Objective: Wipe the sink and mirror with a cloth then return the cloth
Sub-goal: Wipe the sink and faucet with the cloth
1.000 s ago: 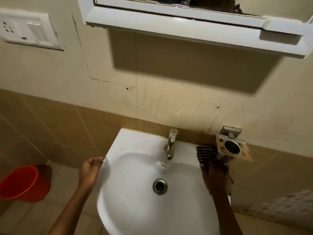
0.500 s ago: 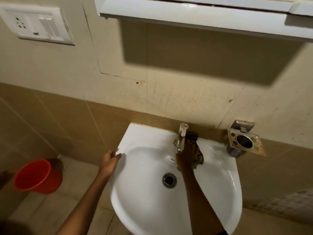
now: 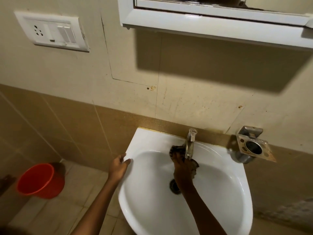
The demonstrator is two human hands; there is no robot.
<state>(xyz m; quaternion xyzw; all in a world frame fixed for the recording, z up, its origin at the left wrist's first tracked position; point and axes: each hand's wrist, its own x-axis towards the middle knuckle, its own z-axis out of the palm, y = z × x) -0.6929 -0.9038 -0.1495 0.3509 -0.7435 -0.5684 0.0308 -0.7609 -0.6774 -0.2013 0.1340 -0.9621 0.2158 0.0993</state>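
Note:
A white wall-hung sink (image 3: pixel 225 192) fills the lower middle of the view, with a metal tap (image 3: pixel 190 143) at its back rim. My right hand (image 3: pixel 182 168) presses a dark checked cloth (image 3: pixel 176 149) against the sink's back slope, just left of and under the tap. The hand hides part of the drain (image 3: pixel 173 185). My left hand (image 3: pixel 118 167) rests on the sink's left rim, fingers spread, holding nothing. Only the lower edge of the white-framed mirror (image 3: pixel 211 7) shows at the top.
A metal soap and tumbler holder (image 3: pixel 252 146) juts from the wall right of the sink. A white shelf (image 3: pixel 220 29) runs under the mirror. A switch plate (image 3: pixel 50 31) sits on the upper left wall. An orange bucket (image 3: pixel 39 181) stands on the floor at left.
My right hand has carried the cloth leftward from the sink's right back corner, past the tap, to its left side. My left hand stays on the left rim.

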